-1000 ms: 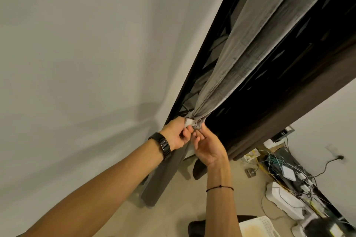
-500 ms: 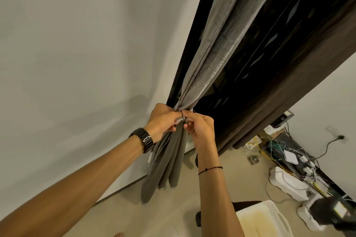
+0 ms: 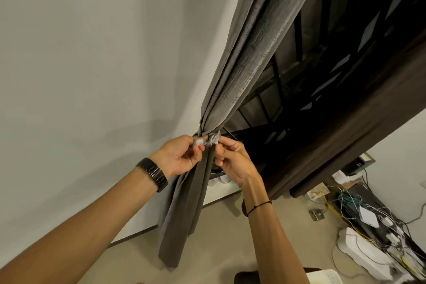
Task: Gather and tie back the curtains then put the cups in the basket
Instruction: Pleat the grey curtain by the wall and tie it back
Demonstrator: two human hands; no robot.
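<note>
The left hand (image 3: pixel 182 157) and right hand (image 3: pixel 232 161) have parted slightly, each pinching an end of the tie (image 3: pixel 213 139) round the soft, limp curtain (image 3: pixel 249 53) by the wall (image 3: pixel 92 76), best gripped at its gathered waist.

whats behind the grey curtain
A dark window with a black metal grille shows behind the grey curtain on its right side. Whatever lies directly behind the folds and the tie is covered.

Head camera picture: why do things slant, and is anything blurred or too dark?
Head view: the wide-angle lens slants the grey fabric curtain and white wall; soft light, faint wall shadow; dark window nearly black; left hand and right hand pinching the pale tie are sharp.
</note>
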